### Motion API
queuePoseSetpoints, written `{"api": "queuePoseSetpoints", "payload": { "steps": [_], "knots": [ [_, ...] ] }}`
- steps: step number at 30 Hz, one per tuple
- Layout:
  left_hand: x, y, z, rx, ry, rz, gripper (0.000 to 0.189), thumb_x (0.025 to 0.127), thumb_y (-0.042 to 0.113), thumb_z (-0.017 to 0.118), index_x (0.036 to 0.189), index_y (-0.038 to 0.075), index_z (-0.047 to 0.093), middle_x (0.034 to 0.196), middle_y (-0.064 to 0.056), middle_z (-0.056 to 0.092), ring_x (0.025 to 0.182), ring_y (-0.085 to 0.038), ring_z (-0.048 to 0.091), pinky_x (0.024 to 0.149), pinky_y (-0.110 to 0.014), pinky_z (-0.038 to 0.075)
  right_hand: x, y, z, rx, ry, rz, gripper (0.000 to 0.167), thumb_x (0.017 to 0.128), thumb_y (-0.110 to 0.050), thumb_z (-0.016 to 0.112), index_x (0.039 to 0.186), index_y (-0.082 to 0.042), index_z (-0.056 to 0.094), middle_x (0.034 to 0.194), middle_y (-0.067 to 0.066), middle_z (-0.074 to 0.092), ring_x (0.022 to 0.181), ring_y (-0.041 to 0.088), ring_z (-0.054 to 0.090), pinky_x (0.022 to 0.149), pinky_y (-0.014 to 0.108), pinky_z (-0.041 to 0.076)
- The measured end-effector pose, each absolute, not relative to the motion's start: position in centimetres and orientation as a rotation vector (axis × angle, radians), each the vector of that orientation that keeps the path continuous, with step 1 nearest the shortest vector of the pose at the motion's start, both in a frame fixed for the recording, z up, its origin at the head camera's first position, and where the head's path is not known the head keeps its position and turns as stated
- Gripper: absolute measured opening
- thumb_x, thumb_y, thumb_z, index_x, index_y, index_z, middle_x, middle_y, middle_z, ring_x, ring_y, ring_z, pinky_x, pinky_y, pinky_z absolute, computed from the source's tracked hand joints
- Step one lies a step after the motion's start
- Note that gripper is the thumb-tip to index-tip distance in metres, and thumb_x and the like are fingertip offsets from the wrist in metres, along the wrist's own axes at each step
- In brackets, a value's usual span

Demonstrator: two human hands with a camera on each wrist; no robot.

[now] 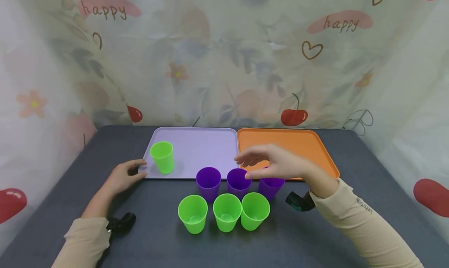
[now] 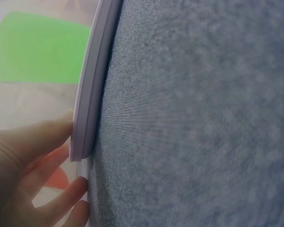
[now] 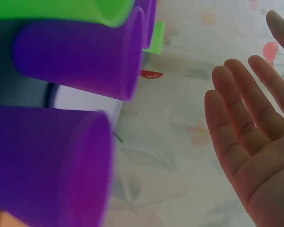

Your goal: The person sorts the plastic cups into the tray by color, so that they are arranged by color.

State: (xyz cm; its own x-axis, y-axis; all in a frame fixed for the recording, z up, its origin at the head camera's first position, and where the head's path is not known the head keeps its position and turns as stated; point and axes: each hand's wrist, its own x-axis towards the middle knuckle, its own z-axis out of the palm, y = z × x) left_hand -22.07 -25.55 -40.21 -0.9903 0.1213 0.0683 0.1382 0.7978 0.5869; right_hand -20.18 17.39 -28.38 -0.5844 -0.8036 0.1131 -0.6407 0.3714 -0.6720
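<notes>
My left hand (image 1: 121, 177) rests at the near left corner of the lavender tray (image 1: 200, 143), its thumb right at the tray's rim in the left wrist view. An upright green cup (image 1: 163, 158) stands on that tray. Over the row of three purple cups hovers my right hand (image 1: 277, 162), fingers extended and holding nothing. The left purple cup (image 1: 209, 186) and middle purple cup (image 1: 235, 182) stand upright; the right purple cup (image 1: 270, 188) is partly hidden by the hand. In front stand three green cups: left (image 1: 193, 215), middle (image 1: 227, 213) and right (image 1: 255, 212).
An orange tray (image 1: 298, 141) adjoins the lavender tray on the right, partly covered by my right hand in the head view. Both lie along the far side of the dark grey table (image 1: 151, 236). A printed curtain (image 1: 224, 65) hangs behind and at the sides.
</notes>
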Motion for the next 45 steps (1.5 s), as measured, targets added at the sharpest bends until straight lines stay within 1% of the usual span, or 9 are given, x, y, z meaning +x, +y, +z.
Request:
{"api": "queuePoseSetpoints", "payload": {
  "steps": [3, 5, 9, 11, 16, 22, 29, 39, 45],
  "knots": [
    [-22.1, -25.5, -40.2, -0.209, -2.950, -0.970, 0.037, 0.085, 0.018, 0.066, 0.117, 0.000, 0.060, 0.124, -0.032, 0.054, 0.112, -0.047, 0.051, 0.094, -0.058, 0.041, -19.2, 18.5, -29.5, -1.280, 2.398, -1.069, 0.042, 0.084, -0.020, 0.070, 0.122, -0.007, 0.058, 0.116, 0.008, 0.066, 0.106, 0.022, 0.063, 0.091, 0.030, 0.052],
    [-22.1, -25.5, -40.2, -0.211, -2.952, -0.972, 0.038, 0.085, 0.018, 0.066, 0.118, 0.000, 0.060, 0.125, -0.032, 0.054, 0.113, -0.047, 0.051, 0.095, -0.058, 0.041, -18.6, 19.1, -30.4, -1.289, 2.399, -1.099, 0.043, 0.083, -0.018, 0.070, 0.122, -0.005, 0.057, 0.116, 0.010, 0.066, 0.106, 0.022, 0.063, 0.091, 0.029, 0.052],
    [-22.2, -25.3, -40.2, -0.209, -2.962, -0.972, 0.038, 0.086, 0.019, 0.065, 0.118, 0.000, 0.059, 0.126, -0.032, 0.053, 0.114, -0.048, 0.050, 0.095, -0.059, 0.040, -17.3, 20.1, -31.9, -1.324, 2.418, -1.118, 0.046, 0.081, -0.018, 0.073, 0.121, -0.003, 0.057, 0.115, 0.011, 0.065, 0.105, 0.014, 0.063, 0.090, 0.027, 0.052],
    [-22.2, -25.3, -40.2, -0.207, -2.960, -0.974, 0.038, 0.086, 0.019, 0.065, 0.118, 0.000, 0.059, 0.125, -0.032, 0.053, 0.114, -0.048, 0.050, 0.095, -0.059, 0.040, -16.8, 20.4, -32.4, -1.328, 2.433, -1.117, 0.048, 0.079, -0.020, 0.074, 0.121, -0.004, 0.057, 0.115, 0.008, 0.065, 0.105, 0.009, 0.062, 0.090, 0.026, 0.052],
    [-22.2, -25.3, -40.1, -0.211, -2.950, -0.987, 0.037, 0.086, 0.018, 0.065, 0.118, 0.000, 0.060, 0.126, -0.031, 0.054, 0.114, -0.048, 0.051, 0.095, -0.058, 0.040, -15.8, 20.7, -33.3, -1.346, 2.448, -1.118, 0.053, 0.075, -0.022, 0.078, 0.122, -0.006, 0.057, 0.113, 0.006, 0.064, 0.101, 0.011, 0.061, 0.087, 0.025, 0.051],
    [-22.2, -25.2, -40.1, -0.191, -2.960, -0.994, 0.038, 0.086, 0.019, 0.065, 0.119, 0.001, 0.059, 0.127, -0.031, 0.053, 0.115, -0.047, 0.050, 0.096, -0.058, 0.040, -15.3, 20.8, -34.3, -1.412, 2.449, -1.141, 0.057, 0.073, -0.022, 0.079, 0.123, -0.006, 0.056, 0.117, 0.007, 0.062, 0.103, 0.013, 0.059, 0.087, 0.026, 0.051],
    [-22.0, -25.3, -40.0, -0.191, -2.965, -0.998, 0.039, 0.086, 0.019, 0.065, 0.119, 0.000, 0.059, 0.127, -0.032, 0.053, 0.115, -0.047, 0.050, 0.096, -0.058, 0.040, -15.1, 20.6, -35.1, -1.420, 2.431, -1.194, 0.062, 0.069, -0.014, 0.082, 0.124, -0.007, 0.055, 0.117, 0.007, 0.061, 0.104, 0.013, 0.059, 0.084, 0.026, 0.051],
    [-21.9, -25.5, -40.0, -0.179, -2.978, -0.981, 0.040, 0.086, 0.022, 0.066, 0.119, 0.001, 0.059, 0.127, -0.032, 0.052, 0.114, -0.047, 0.050, 0.095, -0.059, 0.040, -15.0, 20.4, -35.5, -1.379, 2.443, -1.187, 0.061, 0.071, -0.018, 0.081, 0.125, -0.009, 0.054, 0.118, 0.007, 0.061, 0.103, 0.012, 0.058, 0.084, 0.025, 0.052],
    [-21.9, -25.6, -40.0, -0.177, -2.981, -0.995, 0.039, 0.087, 0.020, 0.064, 0.121, 0.002, 0.058, 0.128, -0.031, 0.052, 0.116, -0.046, 0.049, 0.097, -0.059, 0.039, -14.9, 20.4, -35.6, -1.332, 2.468, -1.178, 0.057, 0.073, -0.020, 0.080, 0.124, -0.010, 0.055, 0.117, 0.005, 0.062, 0.101, 0.011, 0.059, 0.083, 0.025, 0.053]
  ]
}}
